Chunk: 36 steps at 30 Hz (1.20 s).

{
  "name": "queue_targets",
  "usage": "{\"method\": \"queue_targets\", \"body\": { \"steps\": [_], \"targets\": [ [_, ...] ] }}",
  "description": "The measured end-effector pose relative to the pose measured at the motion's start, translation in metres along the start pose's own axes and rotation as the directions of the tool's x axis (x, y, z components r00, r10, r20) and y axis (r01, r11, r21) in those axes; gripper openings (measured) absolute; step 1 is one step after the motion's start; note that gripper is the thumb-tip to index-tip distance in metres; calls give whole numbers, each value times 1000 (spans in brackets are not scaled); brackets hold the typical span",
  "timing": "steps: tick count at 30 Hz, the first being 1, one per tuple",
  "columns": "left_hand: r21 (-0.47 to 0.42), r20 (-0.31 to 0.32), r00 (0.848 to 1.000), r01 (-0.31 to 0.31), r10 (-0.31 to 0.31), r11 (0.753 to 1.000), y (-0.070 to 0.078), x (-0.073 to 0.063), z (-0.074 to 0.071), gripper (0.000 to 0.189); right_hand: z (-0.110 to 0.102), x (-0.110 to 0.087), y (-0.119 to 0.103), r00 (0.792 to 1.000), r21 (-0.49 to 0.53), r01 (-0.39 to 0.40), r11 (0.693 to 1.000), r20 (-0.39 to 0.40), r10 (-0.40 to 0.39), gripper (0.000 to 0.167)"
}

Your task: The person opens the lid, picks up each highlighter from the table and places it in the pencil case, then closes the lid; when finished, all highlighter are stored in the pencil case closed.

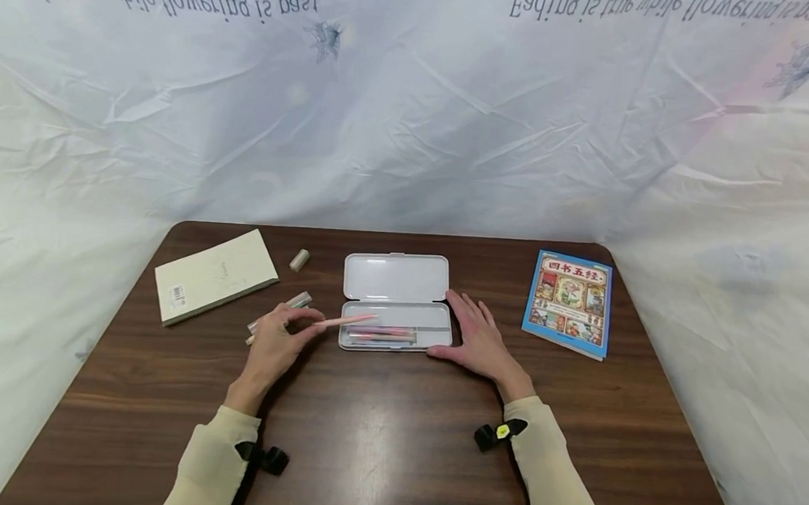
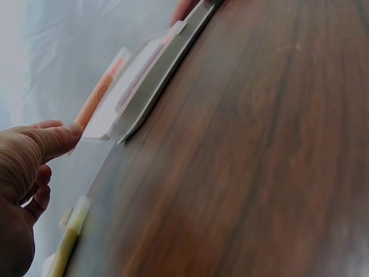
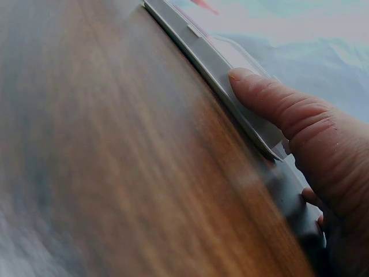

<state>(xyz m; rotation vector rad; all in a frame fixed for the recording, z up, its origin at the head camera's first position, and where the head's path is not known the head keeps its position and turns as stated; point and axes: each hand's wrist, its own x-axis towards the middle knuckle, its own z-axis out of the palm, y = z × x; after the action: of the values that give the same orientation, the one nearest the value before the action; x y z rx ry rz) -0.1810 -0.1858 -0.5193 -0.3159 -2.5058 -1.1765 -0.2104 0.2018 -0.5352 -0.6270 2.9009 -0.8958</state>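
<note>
My left hand [image 1: 275, 354] pinches a coral pen [image 1: 345, 321] between thumb and fingertips. In the left wrist view the pen [image 2: 95, 98] shows an orange barrel and a clear, reddish far end. Its far end reaches over the white pencil case [image 1: 434, 338], which lies open with its lid [image 1: 396, 277] tipped to the back. Several pens [image 1: 382, 334] in pink and other colours lie in the case's front compartment. My right hand [image 1: 480, 344] grips the case's right end, the thumb [image 3: 259, 92] against the front wall and the fingers round the far side.
Beside my left hand, partly hidden by it, lie pens [image 1: 300, 300] with pale, see-through ends. A small beige block [image 1: 300, 259] sits behind them. At the left is a cream book [image 1: 215, 276], at the right a blue-edged picture book [image 1: 570, 301]. White sheeting [image 1: 412, 129] hangs behind the table.
</note>
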Motion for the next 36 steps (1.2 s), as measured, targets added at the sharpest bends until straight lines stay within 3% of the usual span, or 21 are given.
{"method": "queue_targets", "body": {
  "steps": [8, 23, 36],
  "targets": [
    [-22, 36, 998, -42, 43, 999, 5, 11, 18, 13, 1, -1, 2, 1000, -4, 6, 1000, 4, -6, 114],
    [-7, 169, 986, 11, -9, 1000, 15, 33, 44, 12, 4, -1, 6, 1000, -11, 11, 1000, 3, -11, 115],
    [-10, 248, 968, 25, -22, 1000, 19, 41, 52, 13, 3, 1, 5, 1000, -16, 2, 1000, 12, -2, 115]
  ]
}}
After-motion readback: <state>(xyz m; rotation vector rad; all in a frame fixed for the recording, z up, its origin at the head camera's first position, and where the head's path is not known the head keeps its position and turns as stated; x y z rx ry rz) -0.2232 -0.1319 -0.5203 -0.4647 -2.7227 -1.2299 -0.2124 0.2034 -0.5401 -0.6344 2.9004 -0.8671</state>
